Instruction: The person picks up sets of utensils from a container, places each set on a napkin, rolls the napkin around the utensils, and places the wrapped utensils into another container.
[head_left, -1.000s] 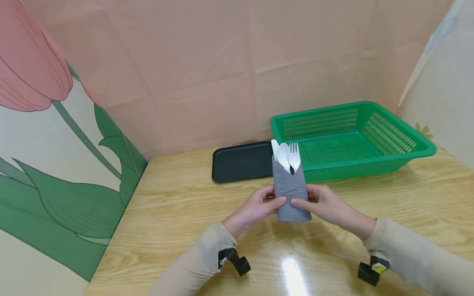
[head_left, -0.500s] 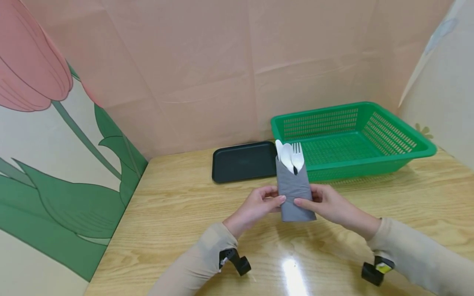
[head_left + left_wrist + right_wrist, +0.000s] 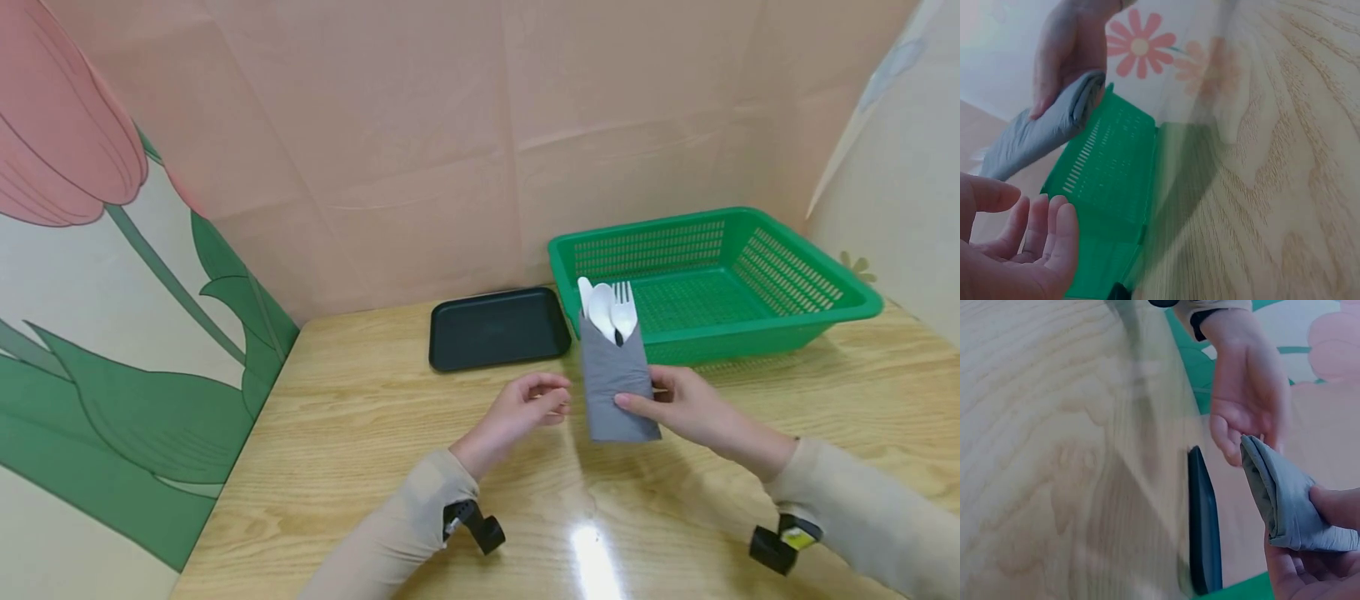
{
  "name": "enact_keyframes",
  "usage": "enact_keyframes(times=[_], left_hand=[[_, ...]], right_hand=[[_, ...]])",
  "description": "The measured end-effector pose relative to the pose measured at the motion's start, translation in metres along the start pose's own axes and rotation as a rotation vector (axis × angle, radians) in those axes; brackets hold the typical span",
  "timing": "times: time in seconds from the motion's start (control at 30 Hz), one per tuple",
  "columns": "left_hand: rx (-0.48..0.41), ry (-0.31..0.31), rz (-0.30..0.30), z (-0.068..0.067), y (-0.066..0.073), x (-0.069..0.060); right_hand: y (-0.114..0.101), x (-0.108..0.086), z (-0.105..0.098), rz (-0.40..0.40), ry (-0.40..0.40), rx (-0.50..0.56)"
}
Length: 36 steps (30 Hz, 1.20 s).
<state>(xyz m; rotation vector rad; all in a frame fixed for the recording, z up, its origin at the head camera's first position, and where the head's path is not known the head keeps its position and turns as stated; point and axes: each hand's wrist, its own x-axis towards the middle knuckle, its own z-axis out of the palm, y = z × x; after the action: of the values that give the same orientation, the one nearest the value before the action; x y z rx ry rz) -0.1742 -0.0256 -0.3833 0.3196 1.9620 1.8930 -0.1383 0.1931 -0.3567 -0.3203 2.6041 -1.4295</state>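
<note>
A folded grey napkin (image 3: 611, 387) stands upright above the table, a white knife (image 3: 584, 294), spoon (image 3: 601, 310) and fork (image 3: 623, 309) poking out of its top. My right hand (image 3: 693, 408) pinches its right side, thumb in front and fingers behind. Just left of the napkin, my left hand (image 3: 525, 412) is apart from it, fingers loosely bent around nothing. In the left wrist view a gap shows between the left fingers (image 3: 1047, 231) and the napkin (image 3: 1047, 128). The right wrist view shows the napkin's folded layers (image 3: 1272, 494) at its lower end.
Behind the hands, a black tray (image 3: 498, 329) lies flat on the wooden table (image 3: 360, 433). To its right stands a green plastic basket (image 3: 750, 329) with slotted walls. A pink covering (image 3: 390, 167) hangs behind, and a tulip-patterned panel (image 3: 150, 383) borders the left.
My left hand has let go of the napkin and stays near its former place. The right hand has carried the napkin with the cutlery to the right and slightly up.
</note>
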Motion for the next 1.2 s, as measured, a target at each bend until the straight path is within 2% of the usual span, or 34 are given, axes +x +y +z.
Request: enact_keyframes(times=[0.43,0.63,0.8,1.0,1.2], left_hand=[[0.042,0.07,-0.061,-0.012,0.003,0.009],[0.076,0.094,-0.047,-0.017,0.01,0.023],[0.098,0.104,-0.034,-0.012,0.018,0.038],[0.129,0.096,-0.034,-0.001,0.027,0.052],[0.085,0.151,-0.03,0.007,0.03,0.067]], right_hand=[[0.002,0.004,-0.047,0.045,0.008,-0.103],[-0.001,0.016,-0.07,0.077,0.039,-0.172],[-0.003,0.029,-0.085,0.108,0.033,-0.213],[-0.007,0.047,-0.097,0.146,0.015,-0.173],[-0.009,0.064,-0.104,0.14,0.013,-0.167]])
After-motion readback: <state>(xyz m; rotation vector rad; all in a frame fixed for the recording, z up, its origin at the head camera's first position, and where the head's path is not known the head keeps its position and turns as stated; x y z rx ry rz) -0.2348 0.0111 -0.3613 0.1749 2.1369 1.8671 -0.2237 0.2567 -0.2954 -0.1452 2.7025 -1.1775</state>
